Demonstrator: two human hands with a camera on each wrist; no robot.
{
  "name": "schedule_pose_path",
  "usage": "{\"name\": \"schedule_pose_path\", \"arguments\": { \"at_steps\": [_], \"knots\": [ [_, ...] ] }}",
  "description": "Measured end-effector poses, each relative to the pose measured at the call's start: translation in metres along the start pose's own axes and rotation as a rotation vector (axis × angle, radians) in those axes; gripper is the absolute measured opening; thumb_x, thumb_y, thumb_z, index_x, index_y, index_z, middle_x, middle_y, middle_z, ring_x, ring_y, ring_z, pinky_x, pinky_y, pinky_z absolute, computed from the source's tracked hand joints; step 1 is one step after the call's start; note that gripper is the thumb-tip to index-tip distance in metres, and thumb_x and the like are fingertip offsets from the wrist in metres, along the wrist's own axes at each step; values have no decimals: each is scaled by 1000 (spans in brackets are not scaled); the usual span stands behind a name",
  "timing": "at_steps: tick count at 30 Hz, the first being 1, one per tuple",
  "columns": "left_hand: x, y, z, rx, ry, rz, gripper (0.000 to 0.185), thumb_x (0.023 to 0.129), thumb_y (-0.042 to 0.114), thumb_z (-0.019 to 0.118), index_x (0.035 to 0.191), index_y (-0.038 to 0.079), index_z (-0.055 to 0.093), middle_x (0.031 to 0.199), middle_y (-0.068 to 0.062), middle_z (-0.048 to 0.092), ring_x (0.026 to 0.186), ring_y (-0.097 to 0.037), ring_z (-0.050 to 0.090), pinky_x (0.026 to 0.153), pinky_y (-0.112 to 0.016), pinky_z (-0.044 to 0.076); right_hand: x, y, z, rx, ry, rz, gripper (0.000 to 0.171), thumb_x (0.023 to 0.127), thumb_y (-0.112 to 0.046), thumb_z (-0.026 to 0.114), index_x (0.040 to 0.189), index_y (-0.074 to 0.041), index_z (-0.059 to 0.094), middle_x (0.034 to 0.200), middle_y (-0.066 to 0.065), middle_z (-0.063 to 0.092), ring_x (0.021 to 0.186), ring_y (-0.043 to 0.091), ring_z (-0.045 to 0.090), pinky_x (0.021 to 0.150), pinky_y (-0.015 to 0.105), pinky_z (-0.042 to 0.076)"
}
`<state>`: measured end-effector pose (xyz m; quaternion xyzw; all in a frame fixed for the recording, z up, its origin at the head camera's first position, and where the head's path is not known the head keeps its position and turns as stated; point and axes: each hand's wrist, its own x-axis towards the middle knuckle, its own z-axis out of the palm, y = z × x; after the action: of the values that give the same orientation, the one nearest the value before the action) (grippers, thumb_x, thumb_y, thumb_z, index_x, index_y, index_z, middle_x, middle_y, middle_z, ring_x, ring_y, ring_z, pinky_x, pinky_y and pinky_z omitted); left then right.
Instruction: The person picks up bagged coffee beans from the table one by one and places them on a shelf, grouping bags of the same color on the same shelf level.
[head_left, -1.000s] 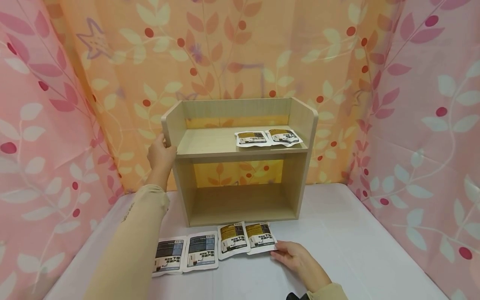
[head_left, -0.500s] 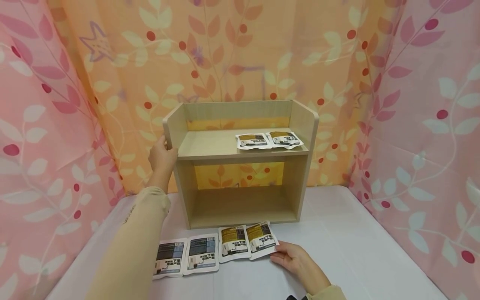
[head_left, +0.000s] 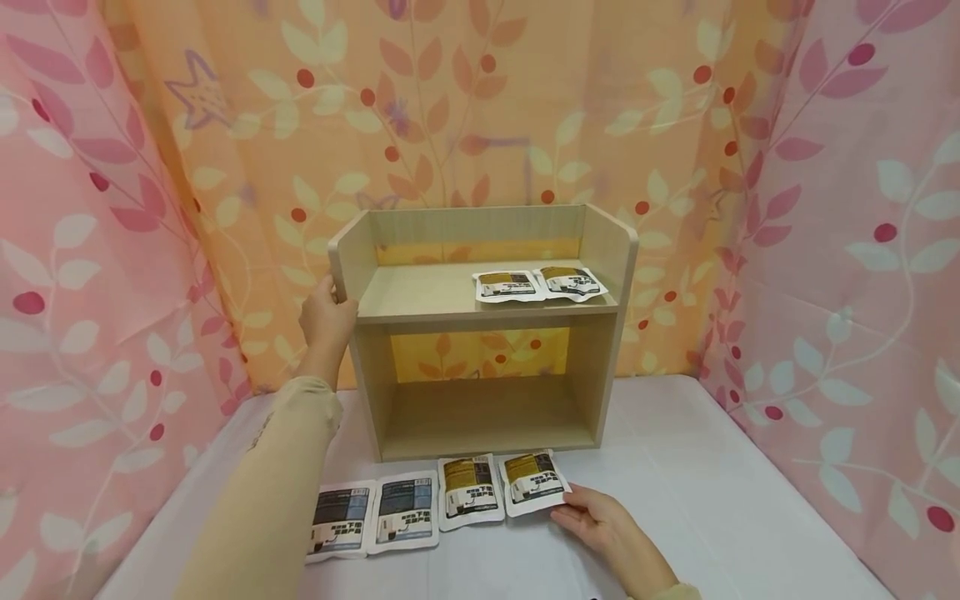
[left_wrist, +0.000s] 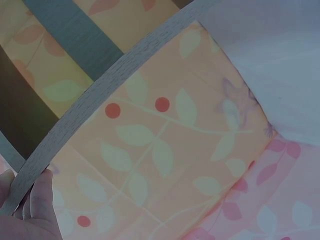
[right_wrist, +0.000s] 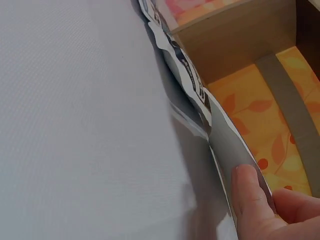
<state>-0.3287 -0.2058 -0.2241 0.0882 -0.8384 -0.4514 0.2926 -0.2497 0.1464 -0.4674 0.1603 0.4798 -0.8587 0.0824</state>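
Left hand (head_left: 326,318) grips left panel edge of pale wooden two-tier shelf (head_left: 487,417). Right hand (head_left: 602,523) pinches right edge of rectangular white-rimmed brown-black packet (head_left: 534,482), tilted near shelf's front edge, slightly apart from matching packet (head_left: 470,490) leftward; white tabletop (head_left: 697,475) stretches right.

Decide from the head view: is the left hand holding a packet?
No, the left hand grips the wooden shelf by its side panel.

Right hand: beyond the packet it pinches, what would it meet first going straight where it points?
Probably the neighbouring packet, just left of the held packet; whether the right hand would pass above it is unclear.
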Motion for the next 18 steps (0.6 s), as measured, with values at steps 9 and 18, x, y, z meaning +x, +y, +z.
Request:
{"name": "schedule_pose_path", "arguments": {
  "at_steps": [9, 18],
  "knots": [
    [0, -2, 0, 0, -6, -15, 41, 86, 4, 50, 126, 4, 56, 125, -21, 61, 123, -42, 50, 102, -54, 33, -5, -8, -6, 25, -77, -7, 52, 92, 17, 40, 138, 26, 18, 92, 26, 66, 87, 30, 66, 102, 57, 31],
    [0, -2, 0, -5, -4, -11, 42, 84, 3, 50, 125, 4, 57, 126, -21, 61, 123, -44, 49, 102, -54, 35, -13, -22, -9, 42, -255, 30, 58, 94, 13, 43, 141, 23, 10, 92, 18, 68, 86, 24, 66, 94, 44, 48]
  ]
}}
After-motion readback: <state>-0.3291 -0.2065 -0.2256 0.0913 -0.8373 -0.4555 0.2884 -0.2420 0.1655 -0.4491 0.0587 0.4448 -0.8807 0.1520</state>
